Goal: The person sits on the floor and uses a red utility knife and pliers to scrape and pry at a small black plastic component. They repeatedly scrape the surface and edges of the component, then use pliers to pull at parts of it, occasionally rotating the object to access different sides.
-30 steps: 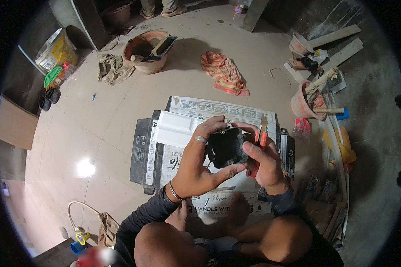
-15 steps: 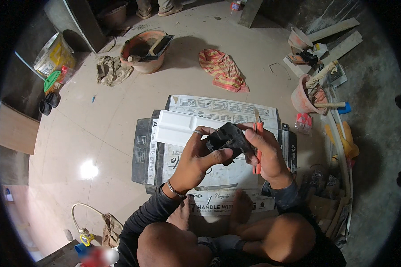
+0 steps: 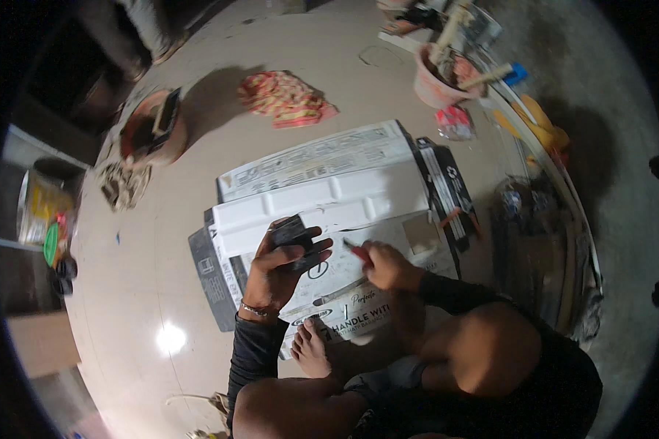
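Observation:
A black, box-like plastic part (image 3: 291, 233) rests in my left hand (image 3: 271, 267), gripped between the thumb and palm with the other fingers stretched beyond it. To its right, my right hand (image 3: 389, 265) is closed round a small red-handled tool (image 3: 359, 253). Its dark, thin tip points up and left toward the black part, with a gap between them; blur hides its exact kind. Both hands are above a flattened printed carton (image 3: 373, 293). A long white panel with raised sections (image 3: 322, 201) lies across the carton, just beyond my hands.
Orange handles (image 3: 452, 217) show at the carton's right edge. A striped cloth (image 3: 285, 99) lies beyond it. Tubs with tools stand far left (image 3: 154, 135) and far right (image 3: 432, 84). Wood and scraps (image 3: 542, 256) line the right wall. Another person's legs (image 3: 146, 33) are far left.
The head view has turned, shifting the scene. My right hand has drawn away from the black part and now points the red-handled tool at it. My left hand alone holds the part.

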Available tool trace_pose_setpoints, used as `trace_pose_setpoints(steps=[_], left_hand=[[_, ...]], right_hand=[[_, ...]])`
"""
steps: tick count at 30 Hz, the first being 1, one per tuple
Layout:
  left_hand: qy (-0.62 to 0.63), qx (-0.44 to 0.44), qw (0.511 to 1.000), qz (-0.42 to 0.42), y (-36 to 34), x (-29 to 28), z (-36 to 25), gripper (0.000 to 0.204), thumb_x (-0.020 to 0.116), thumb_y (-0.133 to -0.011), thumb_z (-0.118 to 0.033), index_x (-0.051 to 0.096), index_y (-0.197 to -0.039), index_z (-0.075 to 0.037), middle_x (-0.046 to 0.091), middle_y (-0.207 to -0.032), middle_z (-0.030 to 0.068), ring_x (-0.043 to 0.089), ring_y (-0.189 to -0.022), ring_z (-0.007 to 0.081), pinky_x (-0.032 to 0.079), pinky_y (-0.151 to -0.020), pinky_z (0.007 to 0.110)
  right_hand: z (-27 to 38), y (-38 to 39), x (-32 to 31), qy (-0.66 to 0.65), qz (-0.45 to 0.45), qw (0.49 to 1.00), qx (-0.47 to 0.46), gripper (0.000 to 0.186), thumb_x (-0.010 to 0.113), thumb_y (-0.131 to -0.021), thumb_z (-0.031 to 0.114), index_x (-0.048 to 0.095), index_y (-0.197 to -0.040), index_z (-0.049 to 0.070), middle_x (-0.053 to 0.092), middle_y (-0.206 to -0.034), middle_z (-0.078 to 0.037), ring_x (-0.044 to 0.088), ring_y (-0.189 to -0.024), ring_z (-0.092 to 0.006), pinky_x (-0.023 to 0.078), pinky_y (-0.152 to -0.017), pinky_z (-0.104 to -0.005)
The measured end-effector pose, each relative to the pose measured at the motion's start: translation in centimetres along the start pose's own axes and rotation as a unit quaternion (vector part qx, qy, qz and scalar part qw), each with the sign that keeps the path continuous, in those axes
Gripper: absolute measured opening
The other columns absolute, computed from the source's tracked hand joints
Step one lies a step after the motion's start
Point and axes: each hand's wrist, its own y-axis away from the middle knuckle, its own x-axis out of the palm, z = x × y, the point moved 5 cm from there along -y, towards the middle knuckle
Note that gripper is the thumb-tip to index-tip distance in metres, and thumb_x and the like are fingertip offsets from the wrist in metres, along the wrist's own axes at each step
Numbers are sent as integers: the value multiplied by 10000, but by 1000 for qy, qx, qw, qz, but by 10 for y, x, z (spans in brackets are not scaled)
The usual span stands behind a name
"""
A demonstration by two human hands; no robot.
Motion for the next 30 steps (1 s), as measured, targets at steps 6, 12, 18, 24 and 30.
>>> trace_pose_setpoints(steps=[6,12,18,24,30], left_hand=[[-95,27,995,17,-20,14,20,638,739,-817,-23,504,-1409,-58,611,-1396,223,638,-1305,488,600,-1036,580],[-245,183,950,63,-17,28,12,786,830,-767,94,434,-1423,-84,584,-1387,164,649,-1303,367,607,-1034,493],[-305,265,912,66,-1,28,-6,847,837,-736,186,412,-1425,-65,531,-1342,101,589,-1344,258,591,-1031,393],[-240,214,945,55,5,26,-17,852,824,-738,80,394,-1458,-74,583,-1299,134,672,-1226,301,617,-953,401],[-192,249,941,123,9,39,-26,806,763,-751,132,386,-1434,-73,550,-1302,91,608,-1171,199,546,-992,342]], right_hand=[[-47,28,-4,3,-199,965,-168,319,759,-920,187,628,-1071,-61,650,-964,-247,659,-927,-457,529,-875,-550],[-226,32,-122,233,-347,887,197,310,743,-967,291,704,-1140,37,684,-969,-215,707,-850,-415,568,-767,-525],[-327,46,-111,236,78,886,392,278,558,-1051,325,780,-1155,195,679,-1310,-251,725,-1090,-434,572,-928,-550],[-329,61,-119,371,-101,848,365,308,628,-1013,313,726,-1178,72,704,-1258,-272,711,-1124,-398,581,-941,-527],[-118,42,-176,-95,-253,963,-18,565,676,-857,31,561,-1410,-2,671,-1280,-181,679,-1143,-335,529,-1031,-422]])
